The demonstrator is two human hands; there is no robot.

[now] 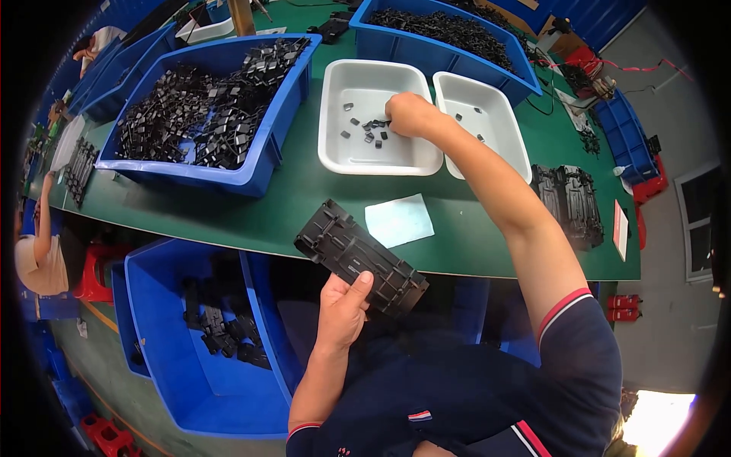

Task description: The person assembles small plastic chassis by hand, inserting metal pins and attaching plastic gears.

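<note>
The left hand [341, 316] pinches a black panel [358, 255] near its lower edge, thumb on top. The right hand's [411, 116] fingers touch down beside small black pieces [378, 143] in a white tray [343, 85] on the desk [487, 247]; whether they pinch one, I cannot tell.

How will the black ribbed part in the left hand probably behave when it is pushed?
The black part is probably stiff: it shows no visible sag, although the left hand holds only one edge. It seems fairly light, since one hand supports it.

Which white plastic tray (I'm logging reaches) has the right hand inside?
The left white plastic tray: the right hand is inside; only the forearm crosses the right tray.
</note>
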